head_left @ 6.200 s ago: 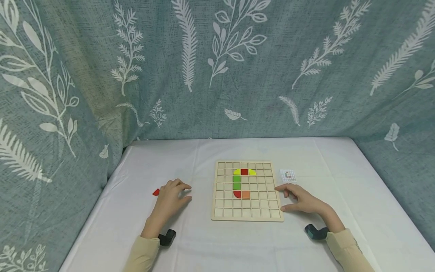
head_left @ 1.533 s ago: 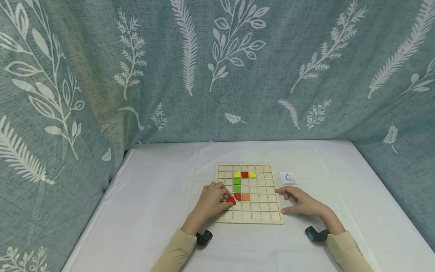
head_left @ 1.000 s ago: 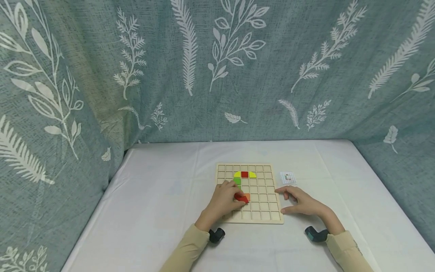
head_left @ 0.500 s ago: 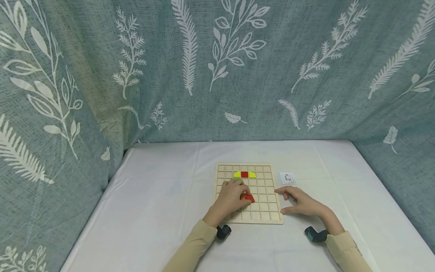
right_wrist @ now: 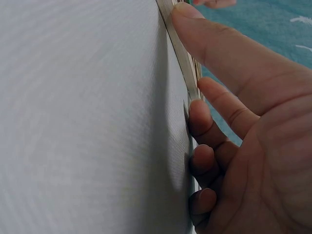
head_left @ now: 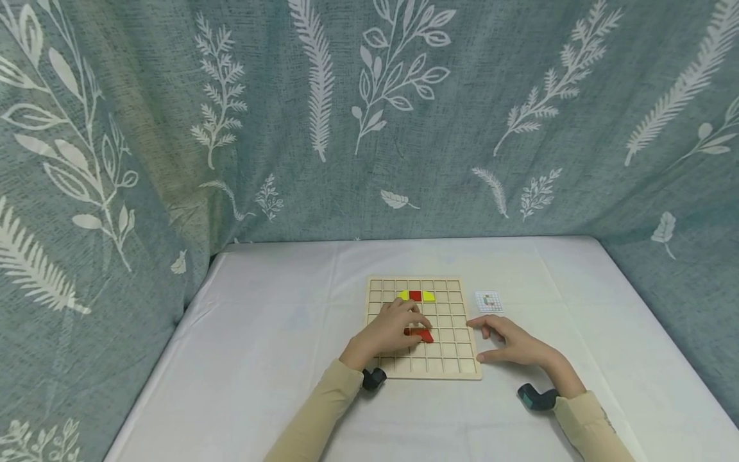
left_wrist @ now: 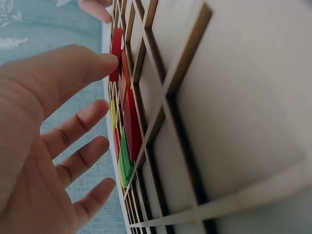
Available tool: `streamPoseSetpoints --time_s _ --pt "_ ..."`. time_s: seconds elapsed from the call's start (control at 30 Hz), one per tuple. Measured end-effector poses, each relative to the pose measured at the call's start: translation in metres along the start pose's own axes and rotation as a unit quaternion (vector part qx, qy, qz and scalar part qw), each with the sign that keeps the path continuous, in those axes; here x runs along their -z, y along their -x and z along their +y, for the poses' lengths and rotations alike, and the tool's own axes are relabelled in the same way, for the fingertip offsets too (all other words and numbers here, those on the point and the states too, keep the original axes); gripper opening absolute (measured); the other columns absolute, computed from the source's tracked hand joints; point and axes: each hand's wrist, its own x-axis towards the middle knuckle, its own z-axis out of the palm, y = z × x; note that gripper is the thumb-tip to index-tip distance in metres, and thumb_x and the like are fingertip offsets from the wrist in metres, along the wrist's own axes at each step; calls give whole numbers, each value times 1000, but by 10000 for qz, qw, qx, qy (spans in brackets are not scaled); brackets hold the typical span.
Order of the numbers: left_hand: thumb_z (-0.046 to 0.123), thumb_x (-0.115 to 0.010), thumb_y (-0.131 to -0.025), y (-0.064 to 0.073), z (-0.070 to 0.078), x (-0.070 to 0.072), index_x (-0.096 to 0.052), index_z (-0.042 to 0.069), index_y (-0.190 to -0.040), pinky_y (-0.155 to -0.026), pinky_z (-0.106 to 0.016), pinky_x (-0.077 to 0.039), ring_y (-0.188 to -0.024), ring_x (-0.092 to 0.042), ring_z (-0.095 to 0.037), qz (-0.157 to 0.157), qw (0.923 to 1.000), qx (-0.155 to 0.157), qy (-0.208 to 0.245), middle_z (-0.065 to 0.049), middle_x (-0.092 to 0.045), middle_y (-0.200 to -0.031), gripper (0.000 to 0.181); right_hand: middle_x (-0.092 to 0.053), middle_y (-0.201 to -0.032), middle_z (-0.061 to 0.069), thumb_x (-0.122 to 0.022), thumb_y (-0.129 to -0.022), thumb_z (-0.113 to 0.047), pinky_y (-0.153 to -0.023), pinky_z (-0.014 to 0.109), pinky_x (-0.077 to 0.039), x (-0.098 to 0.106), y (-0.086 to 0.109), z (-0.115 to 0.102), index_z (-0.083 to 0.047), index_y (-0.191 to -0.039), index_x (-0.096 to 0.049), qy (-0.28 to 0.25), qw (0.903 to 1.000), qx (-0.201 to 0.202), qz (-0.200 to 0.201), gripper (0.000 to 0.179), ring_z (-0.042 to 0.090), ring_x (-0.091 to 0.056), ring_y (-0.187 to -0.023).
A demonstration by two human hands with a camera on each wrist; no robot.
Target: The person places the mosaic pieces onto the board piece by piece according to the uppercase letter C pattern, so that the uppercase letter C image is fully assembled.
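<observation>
A pale wooden grid board (head_left: 444, 369) lies on the white table. My left hand (head_left: 395, 324) is over its middle, thumb touching a red tile (head_left: 426, 335) with a curved side, index fingertip just past the tile's far edge. In the left wrist view the red tile (left_wrist: 116, 54) sits proud of the board at the thumb tip, beside an orange square (left_wrist: 125, 70); the other visible fingers are spread. Green tiles (left_wrist: 126, 158) and a dark red tile (left_wrist: 131, 124) lie in the grid. My right hand (head_left: 514, 340) rests its thumb and index fingertip on the board's right edge.
Two yellow tiles and a dark red square (head_left: 415, 296) sit in an upper row of the grid. A small card (head_left: 489, 301) with a grid pattern lies right of the board. A leaf-patterned curtain (head_left: 346, 160) hangs behind the table.
My left hand picked up the red tile from the table at left and carried it right over the board. In the last half second its thumb drew back left along the tile. The right hand stays.
</observation>
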Motion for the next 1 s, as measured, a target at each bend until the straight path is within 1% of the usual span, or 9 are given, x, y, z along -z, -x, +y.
streamPoseSetpoints --time_s 0.1,0.17,0.33,0.4,0.47,0.57,0.73,0.87,1.0 --pt "22 -63 -85 0 -1 2 -69 29 -104 -84 -35 -36 -96 -41 -12 -98 9999 -50 30 8 -54 -101 21 -45 -87 4 -78 -73 -23 -63 25 -31 -1 0 -4 -4 -125 -52 34 10000 -56 -29 60 18 -37 -76" --pt "23 -64 -85 0 -2 2 -70 28 -102 -84 -34 -36 -96 -41 -11 -107 9999 -53 38 8 -54 -100 19 -46 -87 7 -78 -73 -19 -63 26 -31 0 1 -11 -1 -124 -52 21 10000 -57 -33 60 22 -37 -76" --pt "30 -65 -85 -2 0 0 -70 26 -97 -84 -34 -36 -95 -40 -11 59 10000 -5 -22 8 -56 -99 14 -46 -85 11 -78 -73 -12 -62 26 -32 7 3 -35 5 -121 -52 -69 9999 -27 -81 57 27 -38 -75" --pt "34 -66 -85 -2 2 -1 -70 25 -96 -85 -36 -36 -94 -40 -12 150 9998 52 -86 8 -56 -99 15 -47 -85 11 -78 -73 -12 -62 27 -32 8 3 -39 5 -120 -53 -61 10000 -7 -65 56 27 -38 -75" --pt "38 -67 -84 -3 4 -3 -70 25 -95 -87 -38 -36 -94 -40 -12 235 9995 124 -191 8 -57 -100 17 -46 -85 11 -78 -72 -11 -62 27 -32 7 3 -37 5 -120 -53 -66 10000 -4 -39 57 27 -38 -75" --pt "42 -69 -81 -4 7 -5 -69 25 -93 -90 -43 -37 -93 -41 -13 363 9985 202 -343 7 -57 -99 21 -46 -86 9 -79 -72 -14 -62 26 -32 2 2 -24 3 -122 -52 -37 10000 -19 -4 59 24 -38 -76" --pt "45 -71 -77 -5 10 -9 -69 25 -90 -93 -47 -36 -94 -43 -15 561 9964 313 -555 6 -57 -98 24 -44 -87 2 -79 -72 -26 -63 25 -32 -2 1 -3 -6 -124 -53 -36 10000 -61 -38 62 15 -37 -77" --pt "47 -71 -76 -4 12 -11 -69 25 -89 -93 -47 -36 -94 -44 -15 652 9947 397 -689 6 -57 -99 25 -44 -87 1 -78 -72 -31 -63 24 -32 -1 1 -3 -8 -124 -53 -51 10000 -44 -66 62 13 -37 -77" --pt "48 -71 -76 -4 11 -13 -69 26 -90 -93 -47 -37 -93 -44 -15 678 9939 428 -755 6 -58 -98 26 -45 -87 6 -79 -72 -20 -62 26 -32 -1 1 -9 -2 -124 -52 16 10000 -84 -44 61 21 -37 -76"
